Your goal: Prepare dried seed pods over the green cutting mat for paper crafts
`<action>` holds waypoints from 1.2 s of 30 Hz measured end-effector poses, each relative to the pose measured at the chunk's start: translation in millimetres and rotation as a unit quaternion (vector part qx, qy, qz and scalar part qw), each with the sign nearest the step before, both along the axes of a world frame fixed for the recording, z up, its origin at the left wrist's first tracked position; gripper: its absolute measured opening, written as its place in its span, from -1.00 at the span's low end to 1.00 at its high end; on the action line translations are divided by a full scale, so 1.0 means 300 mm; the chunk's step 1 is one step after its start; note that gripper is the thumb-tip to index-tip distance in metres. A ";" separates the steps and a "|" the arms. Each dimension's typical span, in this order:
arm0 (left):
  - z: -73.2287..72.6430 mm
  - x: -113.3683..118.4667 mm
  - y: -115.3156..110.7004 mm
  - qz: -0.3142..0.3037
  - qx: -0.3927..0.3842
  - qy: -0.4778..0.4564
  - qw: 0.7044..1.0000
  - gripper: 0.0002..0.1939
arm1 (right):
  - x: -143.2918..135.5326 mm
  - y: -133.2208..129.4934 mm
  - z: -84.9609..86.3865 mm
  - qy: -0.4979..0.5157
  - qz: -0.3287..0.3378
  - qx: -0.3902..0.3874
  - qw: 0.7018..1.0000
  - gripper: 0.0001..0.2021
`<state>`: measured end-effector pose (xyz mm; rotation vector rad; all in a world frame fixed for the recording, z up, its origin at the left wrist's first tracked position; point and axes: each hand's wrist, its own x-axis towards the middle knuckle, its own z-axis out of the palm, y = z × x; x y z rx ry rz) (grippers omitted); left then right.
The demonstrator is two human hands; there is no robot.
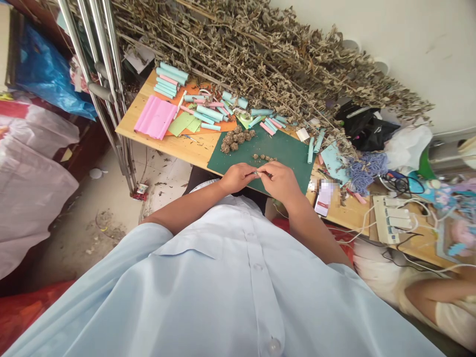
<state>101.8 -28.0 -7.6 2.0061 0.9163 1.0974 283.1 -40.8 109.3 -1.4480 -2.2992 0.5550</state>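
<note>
My left hand [238,177] and my right hand [279,181] meet over the front edge of a dark green mat [293,154]. Their fingertips are pinched together around something too small to make out. Just beyond my right hand lies a short row of small brown clumps [265,157] that look like dried plant matter. Farther back on the mat is a heap of larger round brown balls [235,139], seemingly of the same stuff.
Dried leafy stalks [238,44] are piled along the back. Blue paper rolls [208,113] and pink sheets [155,118] lie on the table. Rightward are a phone [323,198], a power strip [388,218] and cables. Metal crutches [107,74] stand left; another person's arm [435,292] shows at lower right.
</note>
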 end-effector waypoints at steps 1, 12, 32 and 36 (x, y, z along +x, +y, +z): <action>-0.001 0.001 0.000 0.002 0.000 0.002 1.000 -0.49 | -0.003 0.001 0.002 -0.001 -0.006 -0.003 1.000 -0.85; 0.016 -0.005 -0.005 -0.004 -0.013 0.003 1.000 -0.52 | -0.025 0.003 0.027 -0.047 0.001 0.000 0.999 -0.85; 0.009 0.000 0.000 -0.002 -0.009 0.009 1.000 -0.50 | -0.025 0.008 0.041 -0.074 0.029 -0.016 0.997 -0.79; -0.003 0.001 0.001 0.002 -0.002 0.011 1.000 -0.52 | -0.036 0.006 0.031 -0.082 0.007 0.008 0.997 -0.83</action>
